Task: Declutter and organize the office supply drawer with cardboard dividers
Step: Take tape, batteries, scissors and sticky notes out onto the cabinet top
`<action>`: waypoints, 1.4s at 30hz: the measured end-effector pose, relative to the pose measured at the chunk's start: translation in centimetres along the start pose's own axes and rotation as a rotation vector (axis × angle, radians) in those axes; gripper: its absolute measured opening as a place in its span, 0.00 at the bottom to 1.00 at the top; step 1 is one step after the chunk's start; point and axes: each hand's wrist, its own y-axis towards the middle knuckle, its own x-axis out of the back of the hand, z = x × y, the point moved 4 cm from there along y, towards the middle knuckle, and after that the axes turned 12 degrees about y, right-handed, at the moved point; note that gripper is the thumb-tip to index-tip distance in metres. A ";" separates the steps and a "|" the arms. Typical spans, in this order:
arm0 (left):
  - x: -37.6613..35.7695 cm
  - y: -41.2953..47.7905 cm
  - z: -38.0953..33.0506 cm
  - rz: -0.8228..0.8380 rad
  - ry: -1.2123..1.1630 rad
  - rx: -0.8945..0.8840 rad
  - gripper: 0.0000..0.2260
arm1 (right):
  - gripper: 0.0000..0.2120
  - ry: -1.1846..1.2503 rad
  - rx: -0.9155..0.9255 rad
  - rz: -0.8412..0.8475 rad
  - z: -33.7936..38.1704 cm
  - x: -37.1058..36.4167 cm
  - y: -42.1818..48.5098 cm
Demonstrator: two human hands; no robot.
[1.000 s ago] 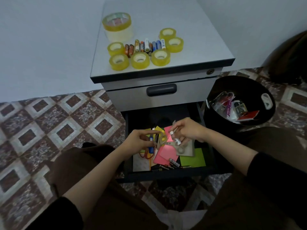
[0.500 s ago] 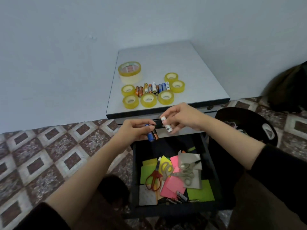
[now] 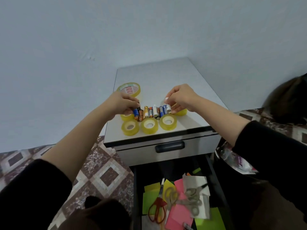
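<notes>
Atop cabinet (image 3: 166, 75), L hand (image 3: 121, 102) & R hand (image 3: 181, 97) pinch batteries (image 3: 152, 112) at row ends.

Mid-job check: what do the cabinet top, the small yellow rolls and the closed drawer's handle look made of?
Cabinet top: smooth pale grey with a soft sheen, laminate or painted metal; cannot tell which. Small rolls: glossy, translucent yellowish plastic tape on white cores. Handle: dark, fairly matt, probably plastic.

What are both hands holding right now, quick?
Left hand: pinching a blue battery.
Right hand: pinching a white battery.
</notes>
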 end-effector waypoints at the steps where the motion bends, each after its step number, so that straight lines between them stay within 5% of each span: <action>1: 0.0 0.7 0.1 0.006 0.020 0.023 0.05 | 0.06 -0.020 -0.007 -0.006 -0.1 -0.1 0.5; 16: -1.7 4.2 0.4 0.097 0.262 0.057 0.06 | 0.12 -0.226 -0.078 0.082 -0.2 -3.0 3.2; 42: -1.1 3.1 -0.2 0.013 0.270 0.036 0.08 | 0.04 -0.256 -0.046 0.040 -0.3 -3.1 2.7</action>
